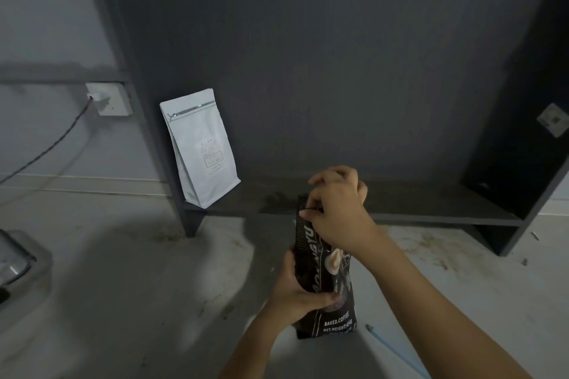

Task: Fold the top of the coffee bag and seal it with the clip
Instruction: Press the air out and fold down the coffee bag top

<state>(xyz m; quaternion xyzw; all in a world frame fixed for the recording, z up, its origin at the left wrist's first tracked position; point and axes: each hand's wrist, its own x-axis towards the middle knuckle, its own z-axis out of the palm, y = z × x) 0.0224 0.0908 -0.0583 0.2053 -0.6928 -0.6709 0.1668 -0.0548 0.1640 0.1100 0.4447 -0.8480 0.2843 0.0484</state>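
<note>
A black coffee bag (323, 274) printed "BAKED COFFEE" stands upright on the grey floor, low in the middle of the head view. My left hand (295, 292) wraps around its lower middle from the left. At the bag's top edge my right hand (335, 209) pinches the top between its fingers. A thin dark thing shows between those fingers; I cannot tell whether it is the clip. Most of the bag's top is hidden behind my right hand.
A white coffee pouch (201, 148) stands on the low dark shelf (431, 209), leaning at its left post. A wall socket (109, 98) with a cable is at the left. A blue stick (394, 348) lies on the floor to the bag's right. A metal object (15, 264) sits at the left edge.
</note>
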